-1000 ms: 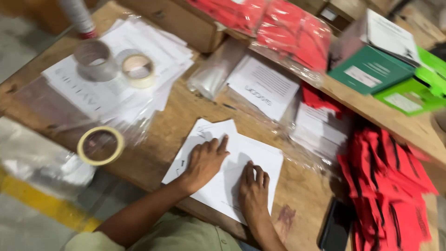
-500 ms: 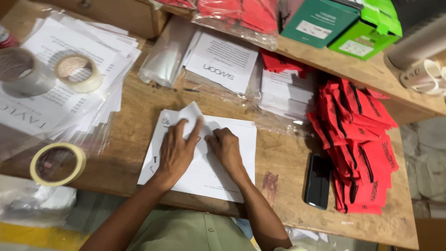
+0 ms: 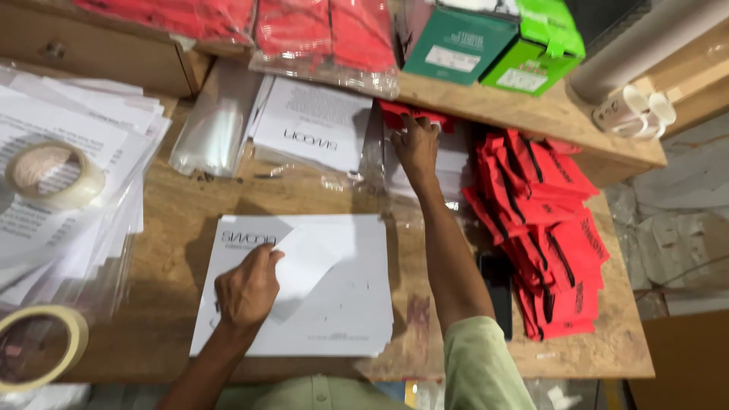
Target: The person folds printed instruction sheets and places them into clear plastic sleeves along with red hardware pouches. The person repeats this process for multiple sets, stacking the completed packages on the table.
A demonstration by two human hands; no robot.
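Two hands were side by side on the white sheet (image 3: pixel 334 304) half a second ago; now only the left hand (image 3: pixel 247 292) rests there, its fingers curled on a folded-up corner flap, pinning it against the sheet near the front edge of the wooden table (image 3: pixel 600 357). The right hand (image 3: pixel 416 144) has reached far forward, fingers spread flat on a clear-wrapped stack of white papers (image 3: pixel 448 163) under a red piece; whether it grips anything I cannot tell.

Beside that stack, to the left, lies a white leaflet pack (image 3: pixel 315 125) with dark lettering, then a clear plastic sleeve (image 3: pixel 209 133). Red bags (image 3: pixel 547 228) are heaped at the right, a black phone (image 3: pixel 497 285) just beside them. On the raised shelf stand a dark green box (image 3: pixel 456 42) and a bright green box (image 3: pixel 531 53), each with a white label, and wrapped red bundles (image 3: pixel 326 34). Printed sheets in plastic (image 3: pixel 68 197) fan out at the left with a tape roll (image 3: pixel 53 175) on top; another tape roll (image 3: pixel 38 345) sits at the front corner.
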